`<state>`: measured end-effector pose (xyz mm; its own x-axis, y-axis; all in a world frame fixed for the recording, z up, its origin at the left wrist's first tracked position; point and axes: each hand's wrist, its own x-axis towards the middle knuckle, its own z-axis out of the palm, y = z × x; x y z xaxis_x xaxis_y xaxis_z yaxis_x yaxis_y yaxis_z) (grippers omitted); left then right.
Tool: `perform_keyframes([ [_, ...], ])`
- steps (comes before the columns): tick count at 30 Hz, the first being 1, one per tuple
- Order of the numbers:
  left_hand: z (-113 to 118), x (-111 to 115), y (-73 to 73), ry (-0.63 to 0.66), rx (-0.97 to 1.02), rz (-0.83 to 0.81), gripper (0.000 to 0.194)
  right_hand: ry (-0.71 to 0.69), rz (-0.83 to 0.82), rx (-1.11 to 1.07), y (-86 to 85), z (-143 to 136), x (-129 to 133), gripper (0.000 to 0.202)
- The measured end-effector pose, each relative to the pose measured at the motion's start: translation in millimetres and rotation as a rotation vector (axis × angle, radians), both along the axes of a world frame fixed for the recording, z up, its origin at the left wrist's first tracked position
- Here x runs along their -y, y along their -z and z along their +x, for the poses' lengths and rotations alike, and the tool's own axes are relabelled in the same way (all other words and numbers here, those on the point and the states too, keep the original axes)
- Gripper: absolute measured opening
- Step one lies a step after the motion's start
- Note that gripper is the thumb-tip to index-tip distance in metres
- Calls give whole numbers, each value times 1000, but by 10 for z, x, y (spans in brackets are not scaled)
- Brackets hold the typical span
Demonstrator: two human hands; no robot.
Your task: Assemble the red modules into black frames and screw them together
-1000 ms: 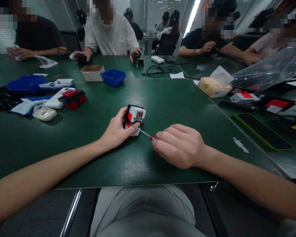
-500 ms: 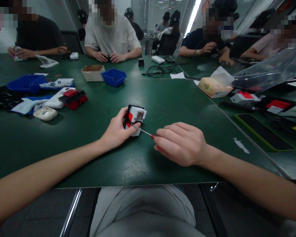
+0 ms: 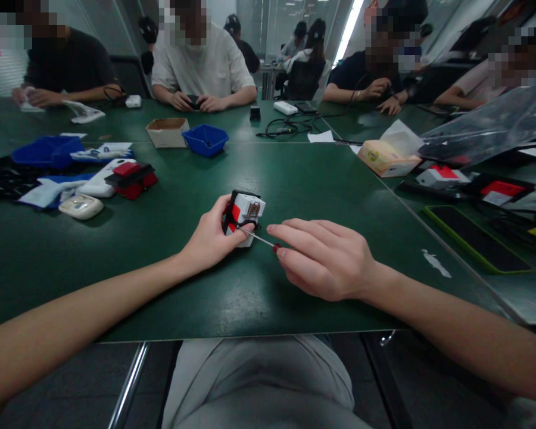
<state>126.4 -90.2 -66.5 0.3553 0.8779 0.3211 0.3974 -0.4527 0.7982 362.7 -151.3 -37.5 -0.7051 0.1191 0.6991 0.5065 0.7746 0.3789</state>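
My left hand [image 3: 212, 238] grips a small white, red and black device [image 3: 255, 210] just above the green table [image 3: 232, 310], its thumb across the near part. In my right hand [image 3: 328, 259] is a screwdriver [image 3: 262, 239] with a thin metal shaft and a red collar; the rest of the handle is hidden by the hand. The shaft points left, and its tip meets the device beside my left thumb. The right index finger is stretched forward above the shaft.
Blue tray [image 3: 206, 140] and cardboard box [image 3: 167, 132] stand beyond my hands. On the left are a red-black object [image 3: 131, 180] and white device [image 3: 81, 206]; on the right, a tissue box [image 3: 388, 159] and green-edged black panel [image 3: 476, 238]. People sit opposite.
My right index finger has stretched out from its curled position toward the device. My left hand and the device have stayed put. Across the table, a person's hand on the right has moved left.
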Motion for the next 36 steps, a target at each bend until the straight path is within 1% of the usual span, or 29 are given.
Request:
perform_keyframes([
  [5, -7, -19, 21, 0, 27, -28, 52, -28, 2, 1, 35, 6, 10, 6],
  [10, -4, -1, 10, 6, 32, -34, 52, -9, -9, -3, 6, 22, -18, 10],
  [12, -3, 11, -4, 5, 19, -20, 52, -38, -1, -1, -9, 2, -20, 8],
  [15, -4, 19, -15, 7, 14, -20, 53, -91, 15, 9, -10, -32, 0, 12],
  [19, -8, 10, -1, 4, 11, -25, 53, -56, 4, 14, -4, -15, 19, 8],
  [23, -6, 7, 2, 0, 12, -21, 52, -5, -16, 7, -26, 26, -11, 17],
  [26, -5, 11, -7, 4, 8, -11, 52, -39, -2, 11, -27, 11, -21, 11],
  [28, -5, 10, -5, 5, 10, -7, 52, -71, 14, 13, -11, -6, -11, 10],
  [33, -5, -6, 25, 13, 40, -21, 53, -16, 8, 6, 21, 14, -3, 14],
  [36, -4, -8, 27, 18, 40, -17, 52, -20, -7, 8, 13, 20, -21, 16],
])
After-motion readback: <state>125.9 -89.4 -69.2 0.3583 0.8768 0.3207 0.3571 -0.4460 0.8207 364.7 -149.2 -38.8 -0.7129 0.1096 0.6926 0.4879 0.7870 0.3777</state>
